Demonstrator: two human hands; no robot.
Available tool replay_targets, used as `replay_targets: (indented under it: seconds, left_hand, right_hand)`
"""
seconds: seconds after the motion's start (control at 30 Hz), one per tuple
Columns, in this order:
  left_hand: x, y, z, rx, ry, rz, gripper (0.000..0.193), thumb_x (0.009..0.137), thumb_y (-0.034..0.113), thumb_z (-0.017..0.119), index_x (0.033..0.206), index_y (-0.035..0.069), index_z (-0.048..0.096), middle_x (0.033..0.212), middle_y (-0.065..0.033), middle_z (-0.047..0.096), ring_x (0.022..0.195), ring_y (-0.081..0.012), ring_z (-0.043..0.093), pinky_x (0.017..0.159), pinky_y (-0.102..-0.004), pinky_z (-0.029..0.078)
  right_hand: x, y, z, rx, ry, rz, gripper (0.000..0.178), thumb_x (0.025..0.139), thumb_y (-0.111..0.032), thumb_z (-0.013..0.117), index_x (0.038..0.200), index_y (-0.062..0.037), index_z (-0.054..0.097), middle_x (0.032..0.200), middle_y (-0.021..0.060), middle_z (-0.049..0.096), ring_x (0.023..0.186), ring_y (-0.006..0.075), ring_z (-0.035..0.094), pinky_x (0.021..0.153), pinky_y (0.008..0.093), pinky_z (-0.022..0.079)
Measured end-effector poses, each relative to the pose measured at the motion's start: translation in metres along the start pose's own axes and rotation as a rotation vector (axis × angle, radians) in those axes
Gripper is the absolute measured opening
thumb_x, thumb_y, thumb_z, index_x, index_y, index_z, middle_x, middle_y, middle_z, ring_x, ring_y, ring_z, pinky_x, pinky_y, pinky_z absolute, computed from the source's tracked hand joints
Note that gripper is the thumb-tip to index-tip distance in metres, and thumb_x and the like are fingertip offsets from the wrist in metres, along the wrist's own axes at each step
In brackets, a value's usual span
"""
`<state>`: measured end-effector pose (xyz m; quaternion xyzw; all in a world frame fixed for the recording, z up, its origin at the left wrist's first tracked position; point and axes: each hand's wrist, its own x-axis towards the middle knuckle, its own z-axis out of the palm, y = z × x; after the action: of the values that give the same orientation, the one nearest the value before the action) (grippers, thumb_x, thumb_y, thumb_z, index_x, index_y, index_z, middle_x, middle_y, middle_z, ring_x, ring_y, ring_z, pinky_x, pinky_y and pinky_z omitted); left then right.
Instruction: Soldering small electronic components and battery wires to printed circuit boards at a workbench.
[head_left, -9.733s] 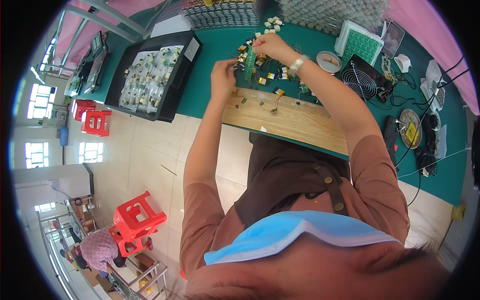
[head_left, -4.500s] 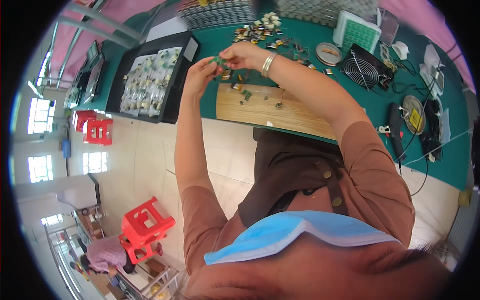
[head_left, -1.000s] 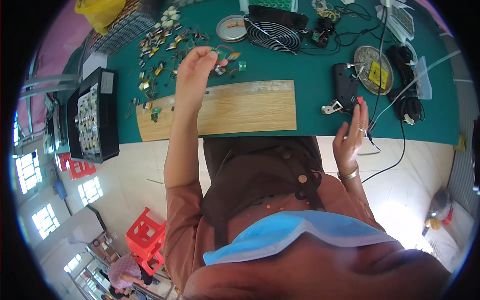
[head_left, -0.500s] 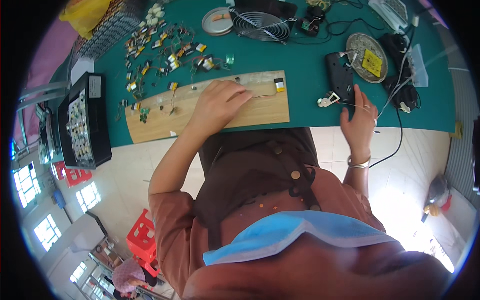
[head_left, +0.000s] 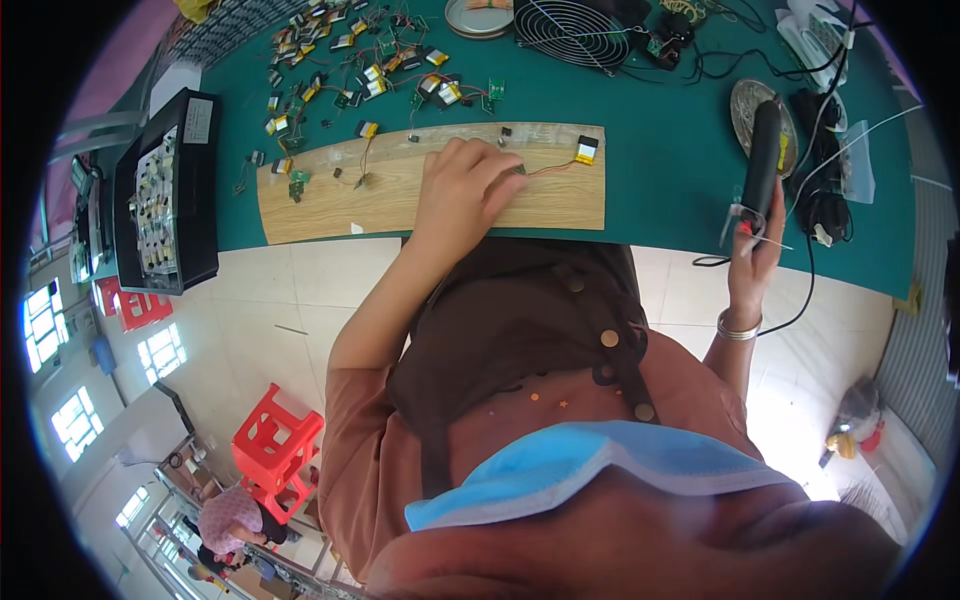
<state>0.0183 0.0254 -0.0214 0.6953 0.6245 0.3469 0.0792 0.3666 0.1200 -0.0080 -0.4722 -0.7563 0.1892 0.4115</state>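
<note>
No words or numbers are coming clear to me from where I'm standing. A white label (head_left: 198,119) is showing on the black tray (head_left: 204,230) at the left, its print blurring too much to read. Over on the round dish (head_left: 740,115), a yellow label (head_left: 783,152) is peeking out beside the black glue gun (head_left: 764,150), which is covering most of it.
</note>
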Motion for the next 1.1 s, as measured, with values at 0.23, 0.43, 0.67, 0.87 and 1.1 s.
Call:
replay_targets:
  seconds: [0.23, 0.43, 0.67, 0.87, 1.1]
  left_hand:
    - [-0.007, -0.001, 0.01, 0.026, -0.028, -0.012, 0.025, 0.076, 0.017, 0.075, 0.099, 0.011, 0.068, 0.089, -0.0019, 0.064, 0.085, -0.0231, 0.057, 0.074, -0.036, 0.041]
    - [-0.004, 0.003, 0.011, 0.077, -0.046, -0.036, 0.027, 0.077, 0.019, 0.075, 0.102, 0.011, 0.068, 0.087, -0.0016, 0.062, 0.086, -0.0225, 0.057, 0.073, -0.0362, 0.041]
    - [0.0, 0.002, 0.008, 0.201, -0.064, 0.101, 0.031, 0.077, 0.022, 0.074, 0.104, 0.009, 0.066, 0.087, -0.0032, 0.059, 0.084, -0.0232, 0.055, 0.072, -0.0354, 0.041]
    - [0.017, -0.01, 0.014, 0.267, 0.011, 0.175, 0.031, 0.077, 0.024, 0.074, 0.103, 0.009, 0.066, 0.085, -0.0035, 0.057, 0.083, -0.0232, 0.054, 0.07, -0.0359, 0.041]
    - [0.026, -0.016, 0.025, 0.155, -0.008, 0.048, 0.028, 0.075, 0.025, 0.074, 0.1, 0.011, 0.07, 0.084, -0.0006, 0.054, 0.082, -0.0215, 0.051, 0.07, -0.036, 0.039]
  right_hand:
    - [-0.001, -0.001, 0.004, 0.271, 0.064, 0.225, 0.042, 0.089, -0.01, 0.064, 0.126, 0.0025, 0.05, 0.09, 0.0041, 0.063, 0.079, 0.0088, 0.058, 0.069, 0.0192, 0.045]
    - [0.011, -0.01, 0.007, 0.622, -0.233, 0.255, 0.023, 0.097, -0.01, 0.049, 0.116, 0.0025, 0.05, 0.084, 0.0083, 0.055, 0.097, 0.0292, 0.063, 0.097, 0.05, 0.045]
    - [0.014, -0.018, 0.002, 0.869, -0.216, 0.364, 0.029, 0.098, -0.021, 0.049, 0.116, 0.0014, 0.05, 0.088, 0.0108, 0.053, 0.102, 0.0295, 0.058, 0.097, 0.055, 0.043]
    - [0.001, -0.005, -0.008, 0.608, -0.113, 0.38, 0.023, 0.093, -0.007, 0.051, 0.111, 0.0069, 0.054, 0.07, 0.006, 0.056, 0.068, 0.0165, 0.059, 0.097, 0.0463, 0.046]
    - [-0.008, -0.024, 0.01, 0.82, -0.276, 0.432, 0.028, 0.09, 0.001, 0.049, 0.116, 0.0089, 0.05, 0.08, 0.0113, 0.06, 0.073, 0.0208, 0.063, 0.089, 0.045, 0.051]
